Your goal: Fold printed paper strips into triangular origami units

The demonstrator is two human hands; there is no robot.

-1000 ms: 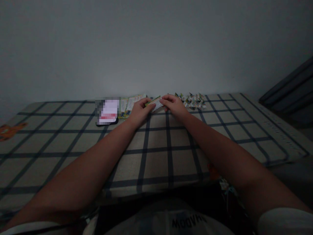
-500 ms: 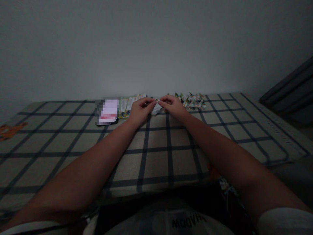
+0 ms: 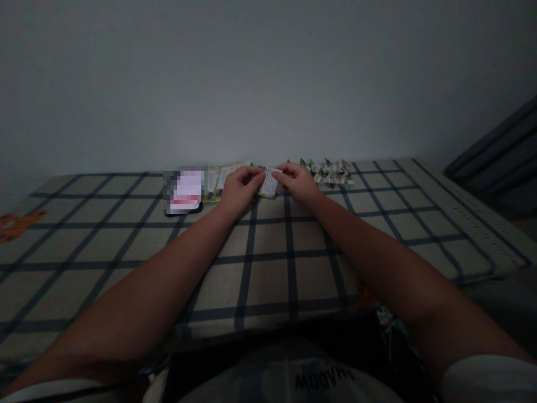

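Note:
A small piece of printed paper [image 3: 269,183], white with lines of text and a greenish edge, is held between my two hands over the table. My left hand [image 3: 242,187] pinches its left side with thumb and fingers. At its right side, my right hand [image 3: 298,182] grips it the same way, thumb on top. Just left of my left hand lie printed sheets [image 3: 226,173] with green and yellow edges. Beyond my right hand sits a cluster of small folded paper pieces [image 3: 333,172]. The fingers' undersides are hidden.
A phone [image 3: 185,191] with a lit, blurred screen lies left of the sheets. The table has a checked cloth [image 3: 268,280] with an orange figure [image 3: 20,224] at far left. A pale wall [image 3: 268,84] rises behind; dark striped fabric [image 3: 499,157] hangs at right.
The paper has gone from a narrow, slanted shape to a wider, flatter face showing more text. Both hands have stayed nearly in place, fingers shifting slightly.

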